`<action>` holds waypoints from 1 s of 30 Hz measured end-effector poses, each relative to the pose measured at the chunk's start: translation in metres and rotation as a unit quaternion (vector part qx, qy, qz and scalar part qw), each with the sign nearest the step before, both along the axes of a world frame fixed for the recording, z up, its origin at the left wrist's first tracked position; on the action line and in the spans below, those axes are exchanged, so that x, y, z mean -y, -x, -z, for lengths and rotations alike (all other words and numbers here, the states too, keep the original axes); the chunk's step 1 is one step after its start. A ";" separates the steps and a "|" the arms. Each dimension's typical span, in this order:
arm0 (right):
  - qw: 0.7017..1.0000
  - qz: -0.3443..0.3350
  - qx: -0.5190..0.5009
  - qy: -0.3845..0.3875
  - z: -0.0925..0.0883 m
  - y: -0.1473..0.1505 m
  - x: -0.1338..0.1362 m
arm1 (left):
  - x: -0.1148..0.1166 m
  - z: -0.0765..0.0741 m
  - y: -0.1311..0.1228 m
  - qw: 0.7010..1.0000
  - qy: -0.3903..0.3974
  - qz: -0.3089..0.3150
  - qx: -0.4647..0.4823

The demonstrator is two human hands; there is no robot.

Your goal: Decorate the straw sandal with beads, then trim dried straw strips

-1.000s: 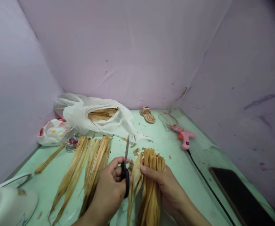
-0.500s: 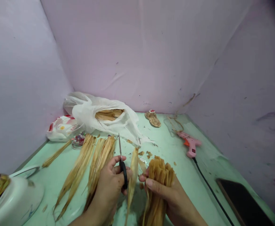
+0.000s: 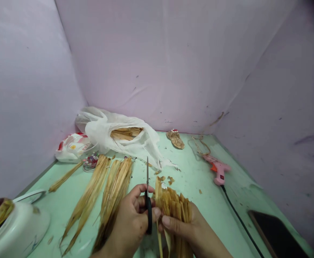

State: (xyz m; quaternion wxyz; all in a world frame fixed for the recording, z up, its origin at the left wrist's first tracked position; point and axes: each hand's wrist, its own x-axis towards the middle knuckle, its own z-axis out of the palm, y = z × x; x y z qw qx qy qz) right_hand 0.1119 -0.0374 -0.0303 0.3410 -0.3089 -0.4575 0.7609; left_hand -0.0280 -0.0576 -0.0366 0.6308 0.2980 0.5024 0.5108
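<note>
My left hand (image 3: 131, 222) is closed on a pair of black-handled scissors (image 3: 147, 200), blades pointing up and away. My right hand (image 3: 189, 229) grips a bundle of dried tan husk strips (image 3: 173, 208), held upright just right of the scissors. The two hands touch at the bottom centre. The blades stand beside the left edge of the bundle's trimmed top. Small husk clippings (image 3: 167, 179) lie on the green table (image 3: 197, 179) just beyond.
Two flat piles of husk strips (image 3: 113, 186) lie left of my hands. A white plastic bag with more husks (image 3: 119, 134) sits at the back. A pink glue gun (image 3: 217, 168) with black cord, a small woven sandal (image 3: 176, 139), a white pot (image 3: 8, 225) and a dark slab (image 3: 275, 233) surround them.
The loose strip held apart to the left of the bundle has been drawn back against it. Both hands moved slightly lower and closer together, and the scissors now stand upright.
</note>
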 end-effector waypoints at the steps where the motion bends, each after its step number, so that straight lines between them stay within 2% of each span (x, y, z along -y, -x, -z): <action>1: 1.000 0.002 0.002 0.008 0.001 0.000 0.000 | 0.000 0.001 0.000 1.000 -0.006 0.007 0.002; 5: 0.998 0.024 0.004 0.049 0.006 0.000 0.002 | 0.001 0.003 0.001 1.000 -0.023 -0.001 -0.015; 7: 0.998 0.044 0.017 0.042 0.010 0.001 0.002 | 0.001 0.000 0.001 1.000 -0.015 -0.004 -0.016; 10: 0.991 0.112 0.064 0.030 0.012 0.001 0.001 | 0.000 -0.004 0.001 1.000 0.005 -0.020 -0.014; 13: 0.979 0.173 0.090 0.054 0.013 0.001 0.000 | 0.000 -0.004 -0.002 1.000 0.007 -0.019 -0.010; 17: 0.985 0.152 0.025 0.074 0.014 0.002 -0.001 | 0.002 0.001 -0.007 0.999 -0.019 0.016 0.022; 26: 0.985 0.119 -0.037 0.118 0.017 0.008 0.002 | 0.004 -0.002 -0.009 0.999 -0.006 -0.032 -0.006; 30: 0.982 0.127 -0.045 0.132 0.014 0.010 0.004 | 0.006 0.000 -0.013 1.000 0.002 -0.010 -0.027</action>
